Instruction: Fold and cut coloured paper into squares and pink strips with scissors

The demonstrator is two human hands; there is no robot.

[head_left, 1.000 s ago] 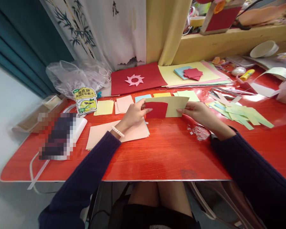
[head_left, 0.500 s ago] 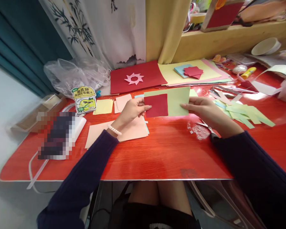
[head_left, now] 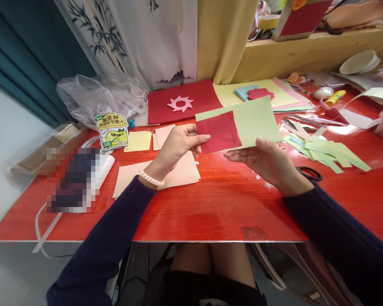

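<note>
Nearest are the person's legs (head_left: 215, 263), under the front edge of the red table (head_left: 223, 212). Above the tabletop, the two hands are apart. The left hand (head_left: 183, 144) pinches the left end of a red paper square (head_left: 221, 134) and a light green sheet (head_left: 253, 121), its thumb on the red face. The square lies against the left part of the sheet, which tilts up to the right. The right hand (head_left: 266, 163) is loosely open at the sheet's lower edge, its thumb touching the sheet and its fingers apart from the thumb, reaching left below it.

Beside the left wrist lie large pale pink sheets (head_left: 178, 174); near the right wrist are a black scissors handle (head_left: 309, 173) and green paper strips (head_left: 333, 153). Farther back are small yellow sheets (head_left: 138, 141) and small pink sheets (head_left: 162, 137). Beyond them, a pink paper ring (head_left: 188, 103) rests on a dark red sheet (head_left: 207, 95), before the curtains (head_left: 166, 42).
</note>
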